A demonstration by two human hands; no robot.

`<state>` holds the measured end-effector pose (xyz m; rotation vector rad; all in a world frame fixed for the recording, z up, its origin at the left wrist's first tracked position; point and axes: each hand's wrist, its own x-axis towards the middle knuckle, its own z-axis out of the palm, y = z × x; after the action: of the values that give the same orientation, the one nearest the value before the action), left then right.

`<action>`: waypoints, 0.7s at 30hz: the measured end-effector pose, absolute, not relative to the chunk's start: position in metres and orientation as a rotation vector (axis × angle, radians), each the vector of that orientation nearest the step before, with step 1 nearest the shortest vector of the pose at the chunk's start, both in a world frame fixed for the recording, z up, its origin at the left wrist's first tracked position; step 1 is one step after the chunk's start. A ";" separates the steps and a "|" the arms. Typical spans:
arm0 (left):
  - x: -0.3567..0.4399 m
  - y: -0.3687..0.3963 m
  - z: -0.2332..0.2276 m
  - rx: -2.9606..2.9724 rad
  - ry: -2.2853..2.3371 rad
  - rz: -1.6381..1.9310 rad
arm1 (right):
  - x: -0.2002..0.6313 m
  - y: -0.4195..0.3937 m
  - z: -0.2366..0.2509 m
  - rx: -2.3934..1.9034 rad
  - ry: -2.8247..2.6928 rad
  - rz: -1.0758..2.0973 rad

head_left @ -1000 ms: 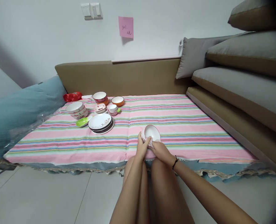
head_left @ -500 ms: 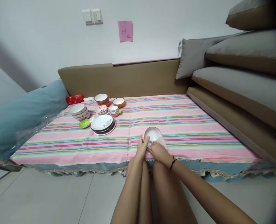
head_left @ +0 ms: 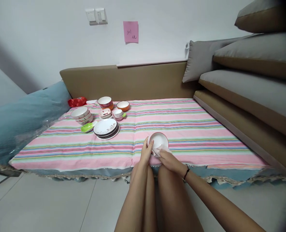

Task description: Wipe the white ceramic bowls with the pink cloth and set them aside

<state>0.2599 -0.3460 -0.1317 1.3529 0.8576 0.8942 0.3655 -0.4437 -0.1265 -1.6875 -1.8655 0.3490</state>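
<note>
A small white bowl with a red rim (head_left: 158, 140) is held just above the near edge of the striped cloth (head_left: 181, 125). My left hand (head_left: 146, 152) grips the bowl's left side. My right hand (head_left: 168, 158) presses a pale pink cloth (head_left: 158, 150) against the bowl's near side. Both forearms come up over my knees.
At the far left of the cloth stand a stack of plates (head_left: 106, 128), stacked bowls (head_left: 81, 115), an orange bowl (head_left: 123, 105), small pink dishes (head_left: 117, 113) and a green spoon (head_left: 88, 127). Sofa cushions (head_left: 249, 80) rise on the right; a blue pillow (head_left: 24, 116) lies left.
The bowl has turned a little in my hands and the pink cloth has shifted along its near side. My right hand has slid slightly lower and to the right.
</note>
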 end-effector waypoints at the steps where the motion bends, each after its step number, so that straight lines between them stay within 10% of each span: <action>1: 0.259 -0.346 -0.132 1.363 0.849 0.888 | 0.360 -0.440 -0.126 -1.647 -1.785 0.439; 21: 0.259 -0.343 -0.134 1.401 0.787 0.901 | 0.368 -0.440 -0.113 -1.717 -1.978 0.408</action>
<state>0.2594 -0.3427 -0.1335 1.4007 0.7872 0.9014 0.3682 -0.4403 -0.1125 -1.7166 -1.9778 0.4075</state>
